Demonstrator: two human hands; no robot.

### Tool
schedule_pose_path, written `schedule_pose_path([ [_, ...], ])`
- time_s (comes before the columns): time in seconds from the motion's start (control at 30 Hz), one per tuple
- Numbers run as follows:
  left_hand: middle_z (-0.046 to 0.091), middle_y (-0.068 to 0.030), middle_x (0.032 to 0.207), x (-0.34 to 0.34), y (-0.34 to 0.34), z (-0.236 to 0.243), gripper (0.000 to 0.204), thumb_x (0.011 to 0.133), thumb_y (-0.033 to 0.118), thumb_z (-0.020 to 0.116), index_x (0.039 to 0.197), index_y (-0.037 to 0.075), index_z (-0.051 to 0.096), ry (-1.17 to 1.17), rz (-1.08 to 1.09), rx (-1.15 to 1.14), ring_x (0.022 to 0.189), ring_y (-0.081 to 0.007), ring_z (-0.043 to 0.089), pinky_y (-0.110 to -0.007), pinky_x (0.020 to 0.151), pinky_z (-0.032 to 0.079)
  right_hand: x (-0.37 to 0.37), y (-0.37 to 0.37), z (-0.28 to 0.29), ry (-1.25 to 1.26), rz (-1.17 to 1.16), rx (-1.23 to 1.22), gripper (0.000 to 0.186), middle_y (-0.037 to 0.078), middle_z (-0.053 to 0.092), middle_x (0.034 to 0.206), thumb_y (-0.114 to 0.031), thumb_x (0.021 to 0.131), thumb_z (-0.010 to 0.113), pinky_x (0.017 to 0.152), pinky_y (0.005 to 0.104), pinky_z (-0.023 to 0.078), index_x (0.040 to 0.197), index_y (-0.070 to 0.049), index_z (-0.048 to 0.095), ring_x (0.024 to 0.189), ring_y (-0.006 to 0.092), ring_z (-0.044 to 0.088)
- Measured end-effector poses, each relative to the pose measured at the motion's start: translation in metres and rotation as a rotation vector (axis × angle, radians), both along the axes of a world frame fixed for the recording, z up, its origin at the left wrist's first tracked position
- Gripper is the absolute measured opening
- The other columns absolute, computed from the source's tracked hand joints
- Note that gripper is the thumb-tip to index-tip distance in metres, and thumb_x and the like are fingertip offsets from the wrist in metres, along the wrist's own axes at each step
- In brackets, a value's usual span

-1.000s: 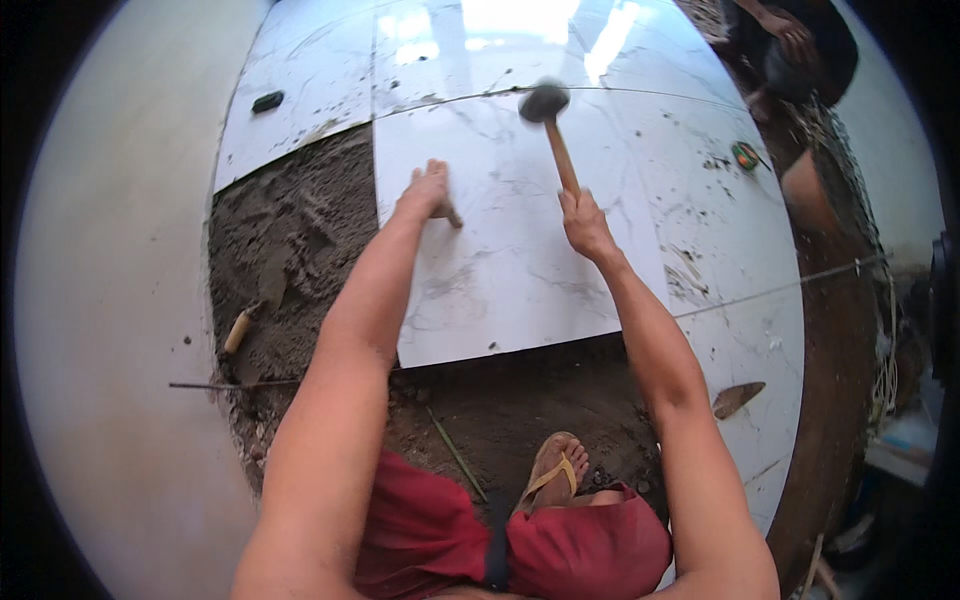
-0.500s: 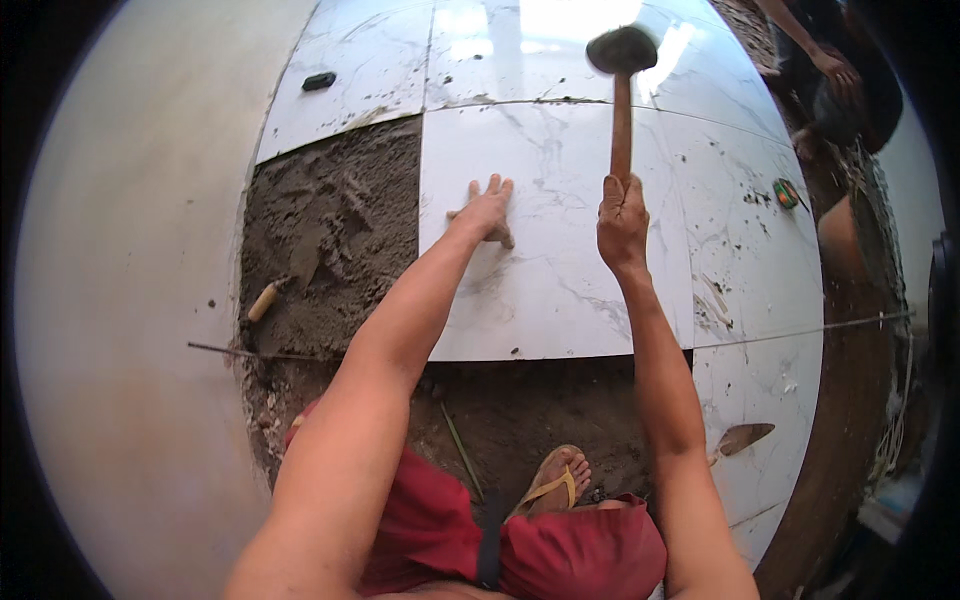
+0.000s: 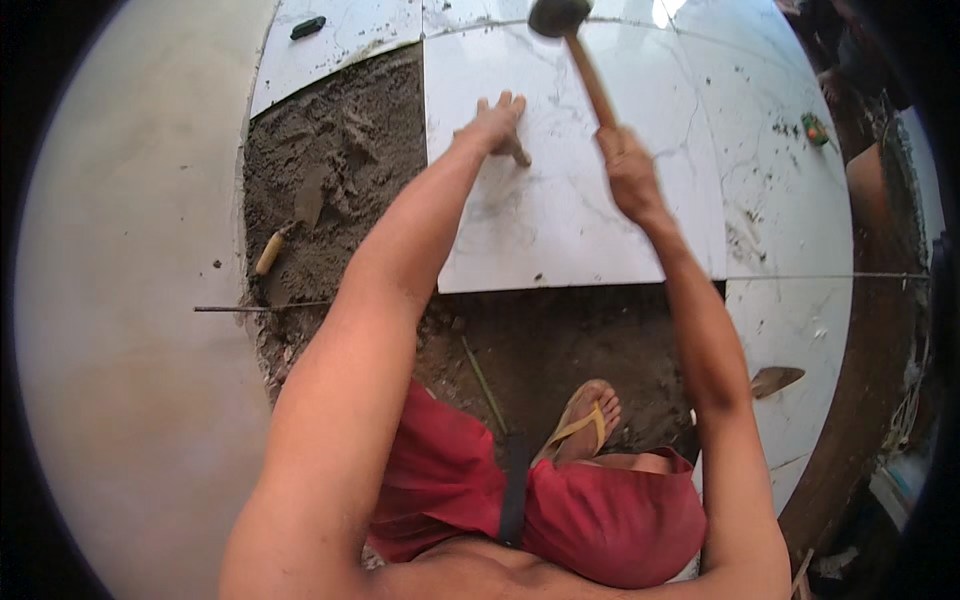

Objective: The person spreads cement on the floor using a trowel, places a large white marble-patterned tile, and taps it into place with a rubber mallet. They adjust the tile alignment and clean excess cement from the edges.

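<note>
A large white marbled tile (image 3: 590, 220) lies in front of me beside a bed of wet mortar. My left hand (image 3: 495, 128) rests on its left part, fingers spread, holding nothing. In my right hand (image 3: 630, 172) is the wooden handle of a mallet (image 3: 560, 14) with a dark head. That hand is closed round the handle's lower end. The mallet tilts to the left, its head over the far part of the tile; I cannot tell whether it touches.
Left of the tile, a trowel with a wooden handle (image 3: 268, 254) lies in the mortar (image 3: 340, 170). Another trowel (image 3: 776, 381) and a tape measure (image 3: 814, 129) lie on laid tiles at right. A taut string (image 3: 810, 276) crosses at right. Someone crouches at far right.
The mallet has swung from upright to a leftward tilt, its head moving left across the tile. The whole scene has shifted upward in view. My left hand stays spread on the tile.
</note>
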State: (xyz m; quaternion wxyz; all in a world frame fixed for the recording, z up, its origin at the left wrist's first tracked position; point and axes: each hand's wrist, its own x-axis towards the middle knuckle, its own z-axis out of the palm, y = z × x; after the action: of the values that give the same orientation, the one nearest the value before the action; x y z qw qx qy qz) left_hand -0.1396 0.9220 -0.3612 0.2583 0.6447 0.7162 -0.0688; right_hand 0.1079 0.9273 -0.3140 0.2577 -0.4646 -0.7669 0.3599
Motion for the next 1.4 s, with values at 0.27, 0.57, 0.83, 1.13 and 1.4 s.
schedule_pose_path([
  [0.27, 0.013, -0.0075, 0.16, -0.015, -0.04, 0.002, 0.12, 0.058, 0.038, 0.088, 0.153, 0.018, 0.018, -0.017, -0.01, 0.097, 0.146, -0.0359, 0.008, -0.07, 0.109, 0.021, 0.077, -0.111, 0.068, 0.102, -0.031, 0.074, 0.035, 0.011, 0.054, 0.07, -0.03, 0.102, 0.045, 0.052, 0.036, 0.044, 0.124, -0.003, 0.044, 0.059, 0.0222, 0.053],
  [0.57, 0.014, -0.0173, 0.158, -0.036, -0.025, -0.005, 0.121, 0.057, 0.046, 0.086, 0.151, 0.008, 0.02, 0.021, -0.055, 0.074, 0.146, -0.0348, 0.01, -0.051, 0.118, 0.015, 0.099, -0.165, 0.046, 0.061, -0.039, -0.066, 0.03, 0.026, 0.062, 0.078, -0.029, 0.096, 0.052, 0.06, 0.0522, 0.05, 0.11, -0.004, 0.045, 0.075, 0.0455, 0.064],
  [0.83, 0.01, -0.0194, 0.158, -0.015, -0.03, 0.012, 0.114, 0.063, 0.029, 0.086, 0.151, 0.006, 0.018, -0.028, 0.053, 0.02, 0.145, -0.0415, 0.008, -0.048, 0.12, 0.016, 0.119, -0.176, 0.046, 0.072, -0.076, -0.182, 0.041, 0.028, 0.065, 0.08, -0.04, 0.096, 0.048, 0.065, 0.055, 0.05, 0.114, -0.003, 0.046, 0.077, 0.0471, 0.064],
  [1.13, 0.01, -0.0192, 0.158, 0.01, -0.03, 0.016, 0.112, 0.066, 0.035, 0.084, 0.152, 0.006, 0.018, 0.003, 0.095, 0.017, 0.144, -0.045, 0.007, -0.048, 0.12, 0.014, 0.116, -0.148, 0.033, 0.131, -0.226, -0.263, 0.038, 0.027, 0.062, 0.072, -0.036, 0.098, 0.047, 0.063, 0.0533, 0.049, 0.111, -0.001, 0.045, 0.074, 0.0467, 0.064],
  [1.4, 0.015, -0.0227, 0.157, -0.039, -0.047, -0.026, 0.1, 0.077, 0.049, 0.073, 0.152, 0.012, 0.02, 0.176, -0.072, 0.185, 0.142, -0.0455, 0.019, -0.054, 0.113, 0.027, 0.084, -0.138, 0.091, 0.397, -0.159, -0.141, 0.032, 0.016, 0.058, 0.068, -0.032, 0.096, 0.053, 0.054, 0.0399, 0.047, 0.108, -0.002, 0.053, 0.057, 0.0302, 0.06],
])
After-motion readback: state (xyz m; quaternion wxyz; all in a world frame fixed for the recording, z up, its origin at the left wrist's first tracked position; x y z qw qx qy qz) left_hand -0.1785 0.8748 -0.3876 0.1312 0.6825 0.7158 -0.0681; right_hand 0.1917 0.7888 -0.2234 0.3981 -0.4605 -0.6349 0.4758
